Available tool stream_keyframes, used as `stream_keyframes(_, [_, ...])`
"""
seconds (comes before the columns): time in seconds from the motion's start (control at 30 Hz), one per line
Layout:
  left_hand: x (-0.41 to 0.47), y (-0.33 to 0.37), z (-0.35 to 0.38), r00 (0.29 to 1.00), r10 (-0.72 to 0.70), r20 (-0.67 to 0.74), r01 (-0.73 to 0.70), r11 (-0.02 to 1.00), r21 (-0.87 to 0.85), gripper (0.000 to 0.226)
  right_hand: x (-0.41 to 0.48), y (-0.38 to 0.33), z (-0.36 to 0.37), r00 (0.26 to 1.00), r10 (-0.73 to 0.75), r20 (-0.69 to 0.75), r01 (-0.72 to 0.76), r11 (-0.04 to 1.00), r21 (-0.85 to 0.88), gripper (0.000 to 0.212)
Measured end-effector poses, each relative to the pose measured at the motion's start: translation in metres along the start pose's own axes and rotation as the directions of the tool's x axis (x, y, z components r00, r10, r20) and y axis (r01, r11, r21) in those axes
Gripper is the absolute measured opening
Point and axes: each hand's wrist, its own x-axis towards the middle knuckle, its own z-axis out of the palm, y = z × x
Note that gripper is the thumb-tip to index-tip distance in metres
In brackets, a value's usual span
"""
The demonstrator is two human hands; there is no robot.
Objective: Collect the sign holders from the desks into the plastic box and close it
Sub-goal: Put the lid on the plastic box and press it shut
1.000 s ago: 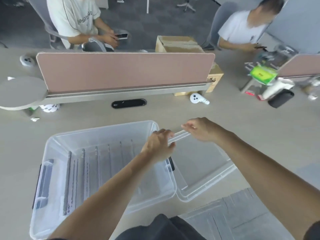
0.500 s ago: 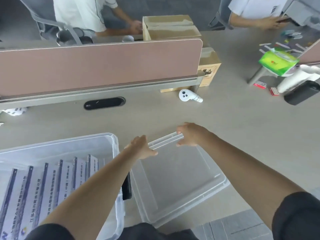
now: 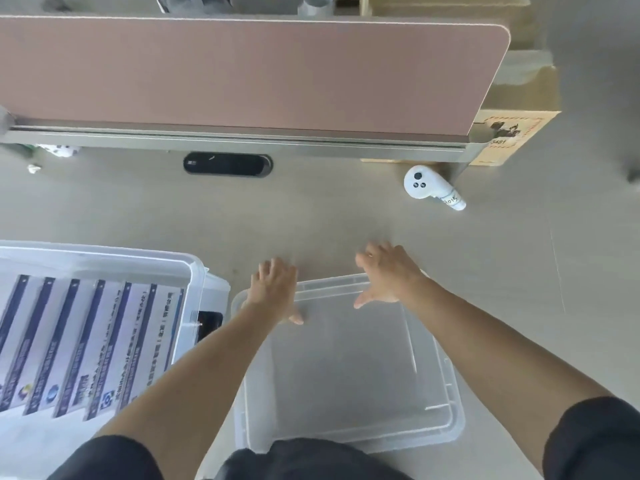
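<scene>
Head view: the left hand (image 3: 273, 292) and right hand (image 3: 388, 277) lie flat with fingers spread on the far rim of the clear lid (image 3: 346, 375), gripping nothing. Just left of the left hand stands the open plastic box (image 3: 104, 254), with sign holders (image 3: 86, 341) lined up inside. Beyond the right hand lies a white controller (image 3: 429, 187), and past it a pink divider (image 3: 242, 74).

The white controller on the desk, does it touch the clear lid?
Apart. The head view shows bare desk between the white controller and the clear lid.
</scene>
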Motion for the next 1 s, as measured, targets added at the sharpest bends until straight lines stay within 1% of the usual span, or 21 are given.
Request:
stream_keyframes(0.07, [0.004,0.002,-0.003,1.0,-0.007,0.017,0.006,1.0,0.019,0.096,0.005,0.001,0.005,1.0,-0.008,0.004,0.008,1.0,-0.007,0.083])
stream_keyframes(0.2, [0.01,0.003,-0.007,0.999,0.028,0.023,-0.029,0.998,0.052,0.088,0.008,0.0,0.006,0.999,-0.004,0.032,0.005,1.0,-0.03,0.082])
stream_keyframes(0.3, [0.009,0.005,-0.015,0.998,0.05,0.025,-0.051,0.998,0.037,0.08,0.006,0.0,-0.002,0.999,0.001,0.039,0.001,0.999,-0.053,0.083])
stream_keyframes(0.37, [0.005,0.009,-0.024,0.998,0.06,0.028,-0.06,0.998,0.001,0.078,-0.001,0.004,-0.012,0.997,0.025,0.07,-0.025,1.0,0.008,0.077])
stream_keyframes(0.43, [-0.003,0.013,-0.035,0.997,0.072,0.031,-0.07,0.996,-0.062,0.076,-0.012,0.011,-0.023,0.99,0.064,0.127,-0.08,0.989,0.124,0.068])
stream_keyframes(0.47, [-0.007,0.015,-0.04,0.996,0.086,0.024,-0.083,0.992,-0.091,0.073,-0.019,0.014,-0.028,0.986,0.083,0.144,-0.107,0.98,0.168,0.067])
stream_keyframes(0.57, [-0.024,0.023,-0.055,0.984,0.165,-0.061,-0.17,0.98,-0.104,0.068,-0.043,0.021,-0.042,0.981,0.141,0.13,-0.169,0.956,0.239,0.068])
stream_keyframes(0.63, [-0.037,0.026,-0.066,0.969,0.207,-0.138,-0.221,0.971,-0.095,0.067,-0.06,0.023,-0.053,0.981,0.172,0.092,-0.191,0.939,0.285,0.062])
stream_keyframes(0.73, [-0.055,0.027,-0.081,0.927,0.266,-0.263,-0.287,0.957,-0.044,0.067,-0.092,0.023,-0.079,0.972,0.236,0.009,-0.227,0.922,0.314,0.051])
stream_keyframes(0.8, [-0.07,0.028,-0.09,0.882,0.305,-0.359,-0.323,0.946,0.011,0.064,-0.116,0.017,-0.096,0.954,0.293,-0.069,-0.259,0.916,0.307,0.05])
stream_keyframes(0.87, [-0.089,0.027,-0.099,0.823,0.34,-0.456,-0.344,0.936,0.076,0.057,-0.141,0.007,-0.109,0.921,0.357,-0.155,-0.295,0.901,0.319,0.058])
stream_keyframes(0.93, [-0.11,0.025,-0.107,0.76,0.363,-0.539,-0.359,0.926,0.117,0.053,-0.169,-0.008,-0.117,0.88,0.415,-0.231,-0.315,0.874,0.369,0.068])
stream_keyframes(1.0, [-0.133,0.018,-0.112,0.697,0.395,-0.599,-0.404,0.906,0.129,0.052,-0.195,-0.027,-0.121,0.846,0.465,-0.262,-0.331,0.842,0.427,0.076])
